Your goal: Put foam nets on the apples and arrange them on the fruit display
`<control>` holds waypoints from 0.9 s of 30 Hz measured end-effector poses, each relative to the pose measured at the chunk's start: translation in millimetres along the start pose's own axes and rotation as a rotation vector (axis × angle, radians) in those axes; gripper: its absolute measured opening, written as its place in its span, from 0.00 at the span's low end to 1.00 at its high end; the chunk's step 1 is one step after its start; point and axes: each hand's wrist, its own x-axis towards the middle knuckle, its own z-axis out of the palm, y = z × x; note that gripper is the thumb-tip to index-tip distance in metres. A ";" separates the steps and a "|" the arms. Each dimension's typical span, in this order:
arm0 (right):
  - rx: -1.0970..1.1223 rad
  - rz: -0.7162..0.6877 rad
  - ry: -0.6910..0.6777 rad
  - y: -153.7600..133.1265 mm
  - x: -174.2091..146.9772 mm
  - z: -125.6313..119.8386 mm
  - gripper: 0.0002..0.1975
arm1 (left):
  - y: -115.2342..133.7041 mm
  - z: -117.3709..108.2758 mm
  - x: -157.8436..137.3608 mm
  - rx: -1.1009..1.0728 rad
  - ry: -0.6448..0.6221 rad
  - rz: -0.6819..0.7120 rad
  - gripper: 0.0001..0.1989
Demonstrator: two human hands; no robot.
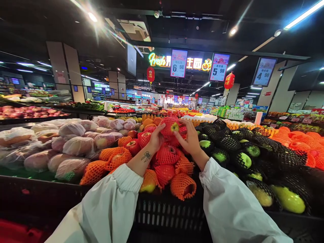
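Between my two hands is a red apple (169,127) in a pink foam net, its yellow-green end facing me. My left hand (157,137) grips it from the left, thumb toward the front. From the right, my right hand (189,137) closes on the same apple with thumb and fingers. Directly below are more apples in pink foam nets (167,154) and orange foam nets (183,186), heaped in the middle of the display. The far side of the held apple is hidden.
Plastic-wrapped pinkish fruit (79,146) fills the left side. Green apples in black nets (244,160) lie at right, with bright orange netted fruit (303,141) beyond. A black slatted crate front (169,216) borders the near edge. Price signs (178,64) hang overhead.
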 end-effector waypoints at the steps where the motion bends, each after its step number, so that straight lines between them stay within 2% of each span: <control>1: 0.019 0.001 -0.007 1.3 -0.4 0.2 0.21 | 0.7 1.0 -1.0 -0.029 -0.021 -0.027 0.26; 3: 0.045 0.002 -0.004 4.4 -1.3 1.1 0.29 | 2.0 2.1 -3.0 -0.061 -0.068 -0.073 0.29; 6: 0.015 -0.011 0.010 9.1 -2.3 3.4 0.38 | 3.9 1.6 -4.8 0.040 -0.124 -0.036 0.33; 9: -0.055 -0.015 -0.002 12.2 -2.9 6.4 0.36 | 6.3 -0.3 -5.1 0.249 -0.134 0.094 0.33; 14: -0.130 0.028 0.052 14.1 -3.2 8.1 0.39 | 12.0 -3.4 -4.5 0.501 -0.047 0.288 0.27; 18: -0.164 0.009 0.107 13.9 -3.2 6.9 0.40 | 18.0 -1.5 -4.5 0.591 -0.087 0.400 0.17; 23: -0.222 0.046 0.113 12.3 -4.0 7.2 0.41 | 23.7 3.0 -7.5 0.630 -0.177 0.449 0.12; 27: -0.211 0.040 0.112 10.4 -4.3 8.0 0.42 | 24.6 3.1 -10.0 0.605 -0.150 0.481 0.09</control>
